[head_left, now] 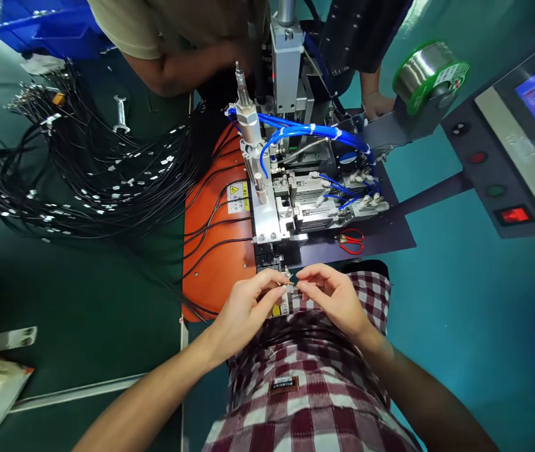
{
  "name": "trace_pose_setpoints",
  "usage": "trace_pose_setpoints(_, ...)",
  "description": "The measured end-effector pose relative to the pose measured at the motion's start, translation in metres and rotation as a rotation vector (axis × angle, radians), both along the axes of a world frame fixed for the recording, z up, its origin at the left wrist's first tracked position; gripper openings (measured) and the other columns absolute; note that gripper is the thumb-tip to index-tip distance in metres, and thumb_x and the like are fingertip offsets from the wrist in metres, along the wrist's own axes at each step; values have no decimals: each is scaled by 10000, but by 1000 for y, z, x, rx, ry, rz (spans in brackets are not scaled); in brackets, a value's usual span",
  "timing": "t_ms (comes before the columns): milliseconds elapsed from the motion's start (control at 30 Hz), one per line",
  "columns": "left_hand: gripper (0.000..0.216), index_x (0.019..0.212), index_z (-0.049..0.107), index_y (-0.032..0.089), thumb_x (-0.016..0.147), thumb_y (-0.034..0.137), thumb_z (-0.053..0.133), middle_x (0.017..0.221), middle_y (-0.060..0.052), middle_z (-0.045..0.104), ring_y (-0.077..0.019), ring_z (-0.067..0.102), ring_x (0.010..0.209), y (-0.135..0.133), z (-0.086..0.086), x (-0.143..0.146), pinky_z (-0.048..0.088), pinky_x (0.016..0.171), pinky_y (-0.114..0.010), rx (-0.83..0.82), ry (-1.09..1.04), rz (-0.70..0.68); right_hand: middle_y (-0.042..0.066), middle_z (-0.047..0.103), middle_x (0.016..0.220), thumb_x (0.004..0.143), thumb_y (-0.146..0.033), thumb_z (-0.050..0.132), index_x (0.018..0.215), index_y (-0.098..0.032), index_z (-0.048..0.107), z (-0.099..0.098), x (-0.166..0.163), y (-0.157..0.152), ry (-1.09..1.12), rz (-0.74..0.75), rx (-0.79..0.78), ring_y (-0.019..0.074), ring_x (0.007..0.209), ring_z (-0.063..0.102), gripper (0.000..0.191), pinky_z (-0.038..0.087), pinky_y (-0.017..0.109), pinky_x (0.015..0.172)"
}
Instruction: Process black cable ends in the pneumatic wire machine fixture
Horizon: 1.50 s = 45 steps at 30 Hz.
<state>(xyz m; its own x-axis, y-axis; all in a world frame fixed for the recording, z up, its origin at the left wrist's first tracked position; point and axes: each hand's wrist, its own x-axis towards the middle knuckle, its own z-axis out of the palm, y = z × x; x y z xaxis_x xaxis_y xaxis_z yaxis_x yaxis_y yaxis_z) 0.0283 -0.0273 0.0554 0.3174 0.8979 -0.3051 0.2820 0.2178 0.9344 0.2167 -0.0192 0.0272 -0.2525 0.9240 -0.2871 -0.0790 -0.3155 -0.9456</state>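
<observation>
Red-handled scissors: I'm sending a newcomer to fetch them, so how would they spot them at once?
Find the metal machine with blue tubes, mid-picture. On its dark base plate, beyond the person's right hand, lie the scissors. Their looped red handles stand out from the silvery metal parts beside them.

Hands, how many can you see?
3: left hand and right hand close together, another person's hand near the spool. Another may be hidden behind the machine.
</observation>
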Motion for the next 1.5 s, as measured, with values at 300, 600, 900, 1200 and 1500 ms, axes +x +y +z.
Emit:
trace_pose_setpoints(300,96,828,670,170,851,249,621,722,-10,649,-119,597,623,-8,-17,3,474,579,-220,149,7,176,-5,613,695,816,-363,676,810,-173,651,4,-5,1,49,25,-87,109,583,559,191,469,246,592)
trace_pose_setpoints(600,126,863,702,187,861,270,607,788,-35,661,-143,595,701,-6,-13,1,463,639,-241,124,-2,102,-22,529,679,828,-389,655,744,-171,580,5,-9,19,29,185,-28,91,558,475,245,406,229,533)
trace_pose_setpoints(900,211,850,630,152,832,362,649,547,-3,635,-123,592,492,1,-10,0,473,510,-219,-292,-307,148,-9,545,716,868,-341,612,807,-180,611,0,-11,17,-70,107,118,98,578,463,173,384,231,528)
trace_pose_setpoints(1200,239,809,578,153,790,357,701,551,-11,663,-131,616,478,1,-12,1,504,508,-233,-292,-356,272,23,642,764,829,-337,657,904,-182,689,1,-15,-3,-50,-18,-1,98,524,508,175,435,233,485)
trace_pose_setpoints(1500,244,795,587,151,782,364,707,558,-11,651,-123,600,490,0,-11,1,488,510,-230,-259,-330,297,81,716,915,906,-217,557,1069,-220,684,5,-11,-16,-561,59,607,194,789,632,206,479,334,697)
